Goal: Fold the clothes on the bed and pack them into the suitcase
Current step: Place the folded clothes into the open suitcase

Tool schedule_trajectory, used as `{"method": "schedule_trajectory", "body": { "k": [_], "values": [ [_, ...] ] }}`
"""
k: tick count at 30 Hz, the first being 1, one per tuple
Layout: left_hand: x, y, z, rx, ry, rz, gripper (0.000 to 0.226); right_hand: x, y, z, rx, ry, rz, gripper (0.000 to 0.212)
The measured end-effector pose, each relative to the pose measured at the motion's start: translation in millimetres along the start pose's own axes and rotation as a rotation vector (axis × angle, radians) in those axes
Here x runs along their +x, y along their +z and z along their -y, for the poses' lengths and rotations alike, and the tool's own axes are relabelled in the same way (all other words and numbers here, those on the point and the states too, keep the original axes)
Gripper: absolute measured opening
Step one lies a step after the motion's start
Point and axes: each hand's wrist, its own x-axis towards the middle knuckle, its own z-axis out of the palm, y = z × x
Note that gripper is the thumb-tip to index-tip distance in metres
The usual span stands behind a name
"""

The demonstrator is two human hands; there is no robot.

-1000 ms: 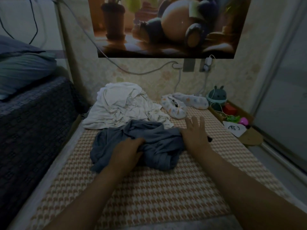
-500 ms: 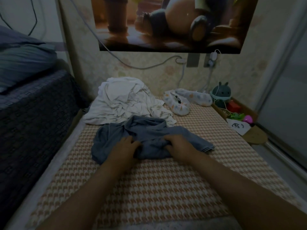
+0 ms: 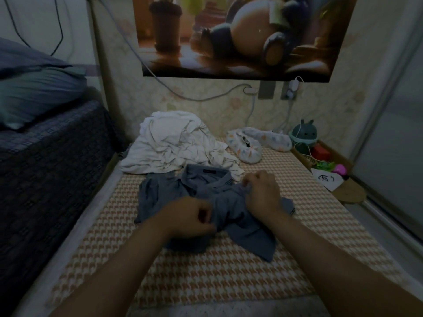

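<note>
Since half a second ago both hands have curled into the cloth they were lying on, and the collar of the grey-blue shirt (image 3: 207, 179) has come open beyond them.

From the head camera, our only view, the left hand (image 3: 190, 216) is clenched on the shirt's near part, fingers and thumb pinching a fold. It is blurred, so we cannot say how much cloth it holds. The right hand (image 3: 261, 193) is bunched round fabric just beside the collar, knuckles up. The shirt lies crumpled on the patterned bed cover (image 3: 229, 271), spreading to the left of the left hand, with a loose flap trailing toward us below the right wrist. We judge the step to be spreading it flat before the first fold.

Just beyond the hands, the white heap of clothes (image 3: 174, 143) touches the shirt's collar. If we pull the shirt toward us, we risk dragging that heap along or leaving a sleeve trapped under it. With grips this uneven, the cloth could also twist instead of spreading, and the fold would set crooked.

No suitcase is in view, so we cannot tell where it stands. The room is dim. The shirt's sleeves are lost in the crumple, and our hands cover its middle. Past the right hand lie pale spotted cloth items (image 3: 247, 149) that we cannot make out.
</note>
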Motion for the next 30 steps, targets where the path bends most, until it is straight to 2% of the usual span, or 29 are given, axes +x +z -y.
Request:
{"method": "schedule_trajectory", "body": {
  "k": [2,4,5,7,8,9,11,13,16,18,20,21,22,23,25,26,27,28,30],
  "values": [
    [1,17,11,0.169,0.005,0.118,0.042,-2,-9,1,0.152,-0.216,0.180,0.017],
    [1,28,24,0.287,0.015,0.159,0.059,-8,-23,10,0.278,-0.210,0.458,0.002],
    [2,31,30,0.264,0.010,0.131,0.054,-11,-28,13,0.219,-0.209,0.583,0.020],
    [6,31,37,0.149,-0.013,0.041,0.027,-15,-29,9,-0.030,-0.252,0.740,0.059],
    [8,29,39,0.117,-0.038,0.008,0.023,-16,-27,6,-0.126,-0.297,0.761,0.066],
    [9,26,41,0.089,-0.066,-0.019,0.025,-14,-23,1,-0.159,-0.306,0.743,0.061],
    [10,14,39,-0.027,-0.093,-0.134,0.030,-7,-20,-4,-0.127,-0.262,0.605,0.037],
    [9,-6,31,-0.237,-0.116,-0.348,0.030,1,-15,-8,0.047,-0.182,0.423,0.024],
    [11,-37,34,-0.474,-0.192,-0.737,0.023,12,-17,-5,0.531,-0.004,0.243,0.028],
    [11,-39,55,-0.404,-0.260,-0.887,0.017,16,-16,-3,0.590,0.087,0.204,0.030],
    [8,-24,82,-0.155,-0.340,-0.826,0.016,15,-11,-4,0.410,0.088,0.256,0.029],
    [6,-14,89,0.006,-0.385,-0.719,0.023,12,-7,-5,0.277,0.050,0.308,0.029],
    [5,-5,93,0.151,-0.394,-0.612,0.032,8,-2,-7,0.181,0.015,0.359,0.028],
    [5,0,88,0.240,-0.328,-0.545,0.039,4,1,-8,0.141,-0.005,0.398,0.028],
    [6,4,65,0.211,-0.084,-0.397,0.043,0,3,-8,0.166,-0.011,0.421,0.029],
    [5,7,49,0.106,-0.001,-0.298,0.042,0,4,-6,0.172,-0.015,0.408,0.029],
    [5,14,37,-0.013,0.002,-0.150,0.045,1,4,-5,0.168,-0.016,0.394,0.028],
    [5,20,26,-0.062,-0.024,-0.007,0.059,2,5,-5,0.168,-0.019,0.380,0.027],
    [7,39,22,0.088,-0.063,0.152,0.091,1,2,-3,0.199,-0.042,0.379,0.025]
  ]
}}
